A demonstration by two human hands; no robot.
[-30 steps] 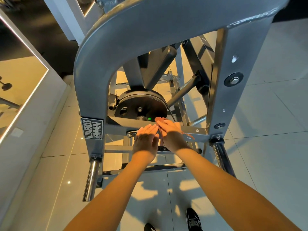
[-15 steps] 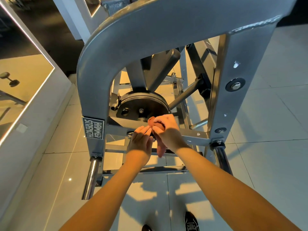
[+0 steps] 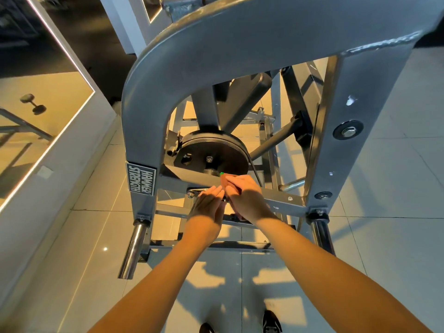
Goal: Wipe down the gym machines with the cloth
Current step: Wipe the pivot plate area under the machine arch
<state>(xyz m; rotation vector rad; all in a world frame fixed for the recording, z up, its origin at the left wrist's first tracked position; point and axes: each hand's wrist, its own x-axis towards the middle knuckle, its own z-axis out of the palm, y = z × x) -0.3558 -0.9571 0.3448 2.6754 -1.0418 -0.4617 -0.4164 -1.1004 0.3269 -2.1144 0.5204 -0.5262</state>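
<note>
Just below frame centre, cloth: reddish wad on the grey crossbar, mostly hidden by the hand.
Right hand: fingers bent over the cloth, gripping it and pressing it to the bar.
Left hand: fingers straight and together, holding nothing, touching the right hand.
Doing it well: spread the cloth flatter, drag it along the crossbar in one direction, and keep knuckles clear of the black disc just above.
Machine frame: the broad arch probably comes next.
</note>
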